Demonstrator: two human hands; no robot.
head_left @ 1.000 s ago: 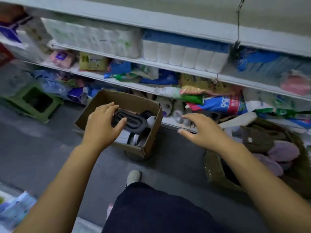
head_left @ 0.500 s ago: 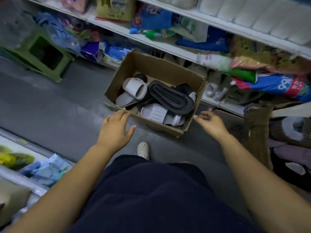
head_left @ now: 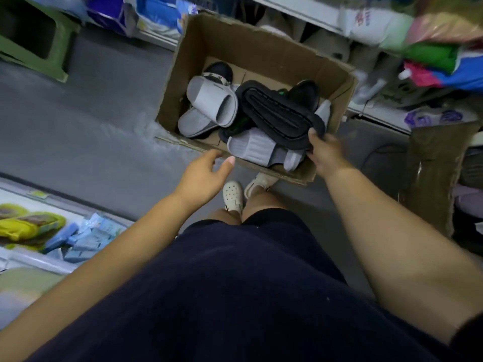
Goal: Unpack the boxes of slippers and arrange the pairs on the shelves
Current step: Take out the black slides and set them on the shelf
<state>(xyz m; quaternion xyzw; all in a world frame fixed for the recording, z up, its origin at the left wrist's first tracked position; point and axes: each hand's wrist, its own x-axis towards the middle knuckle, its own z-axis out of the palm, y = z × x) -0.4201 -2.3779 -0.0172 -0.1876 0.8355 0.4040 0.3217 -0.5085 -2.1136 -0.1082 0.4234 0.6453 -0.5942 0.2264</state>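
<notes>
An open cardboard box (head_left: 251,45) stands on the grey floor in front of the shelves. Inside lie several grey slippers (head_left: 211,100) and black ones. A black slipper (head_left: 277,113) lies sole up on top of the pile. My right hand (head_left: 326,152) grips that black slipper at its near end, thumb over the edge. My left hand (head_left: 203,173) hovers just short of the box's near edge with loosely curled fingers, holding nothing.
A second cardboard box (head_left: 439,173) with fluffy slippers stands at the right. The low shelf (head_left: 376,116) behind the boxes holds pale slippers and packets. A green stool (head_left: 34,40) sits at far left. A display case (head_left: 39,231) is at my lower left.
The view has tilted down toward the box. My right hand moved in from the box's corner and took hold of the black slipper. My left hand shifted right along the near edge.
</notes>
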